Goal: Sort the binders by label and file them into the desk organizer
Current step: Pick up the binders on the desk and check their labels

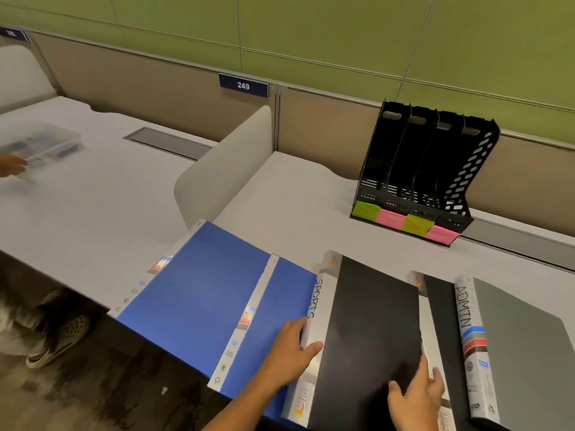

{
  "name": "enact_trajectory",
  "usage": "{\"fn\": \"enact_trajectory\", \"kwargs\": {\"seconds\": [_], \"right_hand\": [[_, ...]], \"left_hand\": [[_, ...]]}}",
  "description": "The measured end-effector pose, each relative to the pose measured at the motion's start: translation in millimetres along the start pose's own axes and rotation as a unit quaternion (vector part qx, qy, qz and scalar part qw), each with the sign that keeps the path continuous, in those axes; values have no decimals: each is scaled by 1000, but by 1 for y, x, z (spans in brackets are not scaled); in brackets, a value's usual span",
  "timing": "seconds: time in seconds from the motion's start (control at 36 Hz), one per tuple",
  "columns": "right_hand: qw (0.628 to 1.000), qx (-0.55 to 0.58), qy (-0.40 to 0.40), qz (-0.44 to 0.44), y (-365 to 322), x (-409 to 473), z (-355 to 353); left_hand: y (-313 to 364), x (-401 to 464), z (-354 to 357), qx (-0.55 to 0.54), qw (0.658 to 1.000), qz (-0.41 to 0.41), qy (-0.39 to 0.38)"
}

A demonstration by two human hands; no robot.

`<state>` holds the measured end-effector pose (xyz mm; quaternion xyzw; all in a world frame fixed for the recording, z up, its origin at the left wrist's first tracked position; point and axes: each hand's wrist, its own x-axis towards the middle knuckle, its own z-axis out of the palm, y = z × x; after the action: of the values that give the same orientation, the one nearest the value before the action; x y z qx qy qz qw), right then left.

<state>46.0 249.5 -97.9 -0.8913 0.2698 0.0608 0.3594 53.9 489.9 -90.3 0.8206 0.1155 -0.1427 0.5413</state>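
Several binders lie in an overlapping row along the desk's front edge. Two blue binders (199,293) are at the left. A black binder (370,321) with a white spine marked SPORTS lies in the middle. A grey binder (522,346) marked ADMIN is at the right, over another black one (441,309). My left hand (289,353) grips the SPORTS binder's spine edge, thumb on top. My right hand (417,396) holds the same binder's right edge near the front. The black desk organizer (429,169) stands empty at the back right, with green and pink sticky labels (404,222) on its front.
A low white divider (224,169) separates this desk from the neighbouring one at the left. There another person's hand (11,166) touches a clear plastic box (43,144). Feet in sandals (59,340) show under that desk. A partition wall (311,119) runs behind.
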Motion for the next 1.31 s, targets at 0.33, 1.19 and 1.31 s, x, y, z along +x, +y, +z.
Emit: {"fn": "enact_trajectory", "kwargs": {"seconds": [0.33,1.19,1.31], "right_hand": [[991,81,1,-105,-51,-30,21],[952,60,-274,-125,-103,-115,118],[950,103,-265,-128,-104,-116,112]], "left_hand": [[-9,-13,-52,-8,986,91,141],[-8,-16,-105,-78,987,-136,28],[-2,-19,-103,-65,990,-103,64]]}}
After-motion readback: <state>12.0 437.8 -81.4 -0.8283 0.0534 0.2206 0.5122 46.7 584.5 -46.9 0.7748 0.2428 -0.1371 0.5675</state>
